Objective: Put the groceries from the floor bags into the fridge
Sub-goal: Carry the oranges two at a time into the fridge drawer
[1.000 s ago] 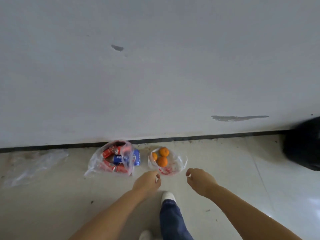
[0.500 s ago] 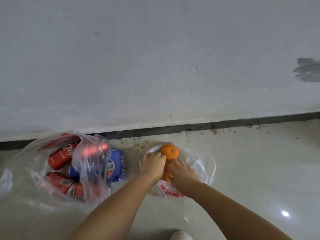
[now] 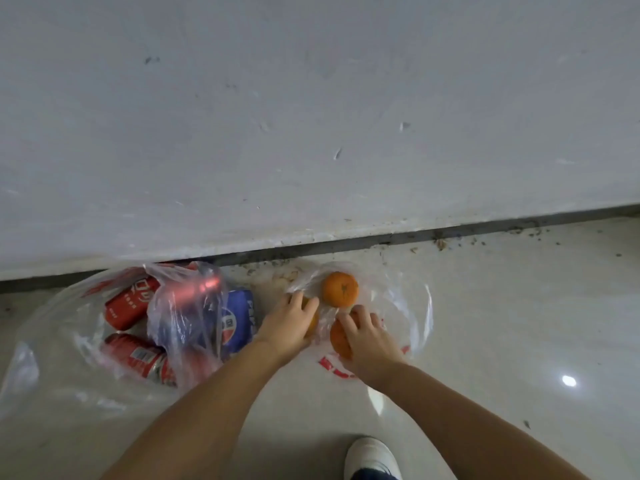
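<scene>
I see the can bag (image 3: 104,341) on the floor (image 3: 502,323) at the wall edge, left of the orange bag (image 3: 415,306). My left hand (image 3: 289,323) curls over one orange (image 3: 312,320), gripping it; my right hand (image 3: 370,341) clasps a second orange (image 3: 341,337). A third orange (image 3: 340,289) lies free. Half a second ago both hands sat closer together; now they've spread, each on its own fruit.

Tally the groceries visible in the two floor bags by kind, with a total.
Oranges: 3, one free, one under the left hand, one under the right hand.
Red cans: 2 clearly visible.
Blue cans: 1 clearly visible.
Total: 6; the crumpled plastic may hide more.
</scene>
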### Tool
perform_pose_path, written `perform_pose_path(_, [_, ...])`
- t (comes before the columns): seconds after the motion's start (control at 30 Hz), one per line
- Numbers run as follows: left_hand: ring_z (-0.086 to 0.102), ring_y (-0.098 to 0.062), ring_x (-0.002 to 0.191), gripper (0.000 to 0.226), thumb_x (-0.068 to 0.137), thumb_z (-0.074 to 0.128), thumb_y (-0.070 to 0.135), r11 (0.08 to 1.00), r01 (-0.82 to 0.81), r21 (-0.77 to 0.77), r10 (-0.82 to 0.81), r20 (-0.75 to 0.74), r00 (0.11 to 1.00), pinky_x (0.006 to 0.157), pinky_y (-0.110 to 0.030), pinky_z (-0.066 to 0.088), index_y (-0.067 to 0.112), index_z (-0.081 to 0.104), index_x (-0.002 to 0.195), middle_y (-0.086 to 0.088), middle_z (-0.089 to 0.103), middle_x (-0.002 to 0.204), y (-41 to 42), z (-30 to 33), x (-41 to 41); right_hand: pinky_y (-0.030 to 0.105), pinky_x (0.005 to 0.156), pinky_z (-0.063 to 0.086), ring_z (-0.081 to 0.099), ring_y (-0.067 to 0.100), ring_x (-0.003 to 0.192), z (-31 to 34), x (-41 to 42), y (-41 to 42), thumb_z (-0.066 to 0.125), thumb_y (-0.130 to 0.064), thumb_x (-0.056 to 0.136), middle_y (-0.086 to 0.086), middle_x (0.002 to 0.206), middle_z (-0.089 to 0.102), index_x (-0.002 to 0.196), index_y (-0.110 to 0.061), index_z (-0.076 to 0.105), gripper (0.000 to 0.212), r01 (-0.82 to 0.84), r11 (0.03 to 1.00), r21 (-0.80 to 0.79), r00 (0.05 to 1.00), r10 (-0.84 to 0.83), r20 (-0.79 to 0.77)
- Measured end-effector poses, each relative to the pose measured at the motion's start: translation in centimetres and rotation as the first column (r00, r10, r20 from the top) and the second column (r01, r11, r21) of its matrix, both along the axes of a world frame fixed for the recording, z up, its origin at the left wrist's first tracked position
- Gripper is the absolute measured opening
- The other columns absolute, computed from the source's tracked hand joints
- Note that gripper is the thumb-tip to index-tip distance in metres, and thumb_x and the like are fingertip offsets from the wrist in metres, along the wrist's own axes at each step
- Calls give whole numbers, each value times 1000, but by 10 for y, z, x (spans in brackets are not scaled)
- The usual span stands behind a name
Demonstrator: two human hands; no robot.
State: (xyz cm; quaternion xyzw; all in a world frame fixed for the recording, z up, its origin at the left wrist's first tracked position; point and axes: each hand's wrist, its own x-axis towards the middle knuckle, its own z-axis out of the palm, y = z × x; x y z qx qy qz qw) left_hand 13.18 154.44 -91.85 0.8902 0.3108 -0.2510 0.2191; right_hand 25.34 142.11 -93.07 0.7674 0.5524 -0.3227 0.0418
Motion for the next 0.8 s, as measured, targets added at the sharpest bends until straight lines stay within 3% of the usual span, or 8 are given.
perform_pose_path(0.1, [34,-26,132,65,88,60,31,1000,17,-7,-16,81,997,101,-36,44,22,25,141,-8,24,147,-14,57,3,49,101,42,34,32,129,58,-1,-15,61,-51,82,4,144,23,137,-33,19,72,131,991,38,990,-129,-51])
perform_pose_path(0.2, [32,-25,134,67,88,60,35,999,15,-44,-10,101,995,101,-36,44,23,23,142,-6,25,147,-32,126,10,38,106,39,32,29,131,134,2,-30,63,-40,83,5,145,23,142,-28,22,74,231,973,27,967,-227,-118])
perform_pose_path(0.3, [32,-24,134,69,88,60,35,997,64,-47,-57,129,990,100,-34,45,24,21,143,-4,25,146,-50,204,17,32,103,38,32,27,130,214,9,-47,62,-38,84,5,146,22,146,-26,18,76,318,948,29,942,-312,-121])
perform_pose_path(0.5, [42,-22,128,62,88,59,36,980,196,-17,-190,179,965,96,-28,45,23,26,138,-4,27,144,-88,360,35,31,98,42,35,24,125,364,22,-105,61,-40,84,2,144,24,143,-28,21,72,465,884,46,884,-461,-84])
perform_pose_path(0.7, [37,-23,125,59,86,59,38,904,421,74,-426,235,874,93,-32,43,20,31,136,-4,32,137,-135,517,44,32,98,42,36,24,125,516,14,-184,62,-44,82,3,144,24,143,-28,22,74,585,796,154,806,-592,-2])
perform_pose_path(0.8, [35,-23,126,60,85,60,38,834,533,144,-551,288,784,91,-34,47,22,32,135,-3,33,137,-170,591,49,31,96,42,37,25,124,593,2,-233,62,-43,83,3,143,24,142,-27,24,72,638,732,240,750,-661,22])
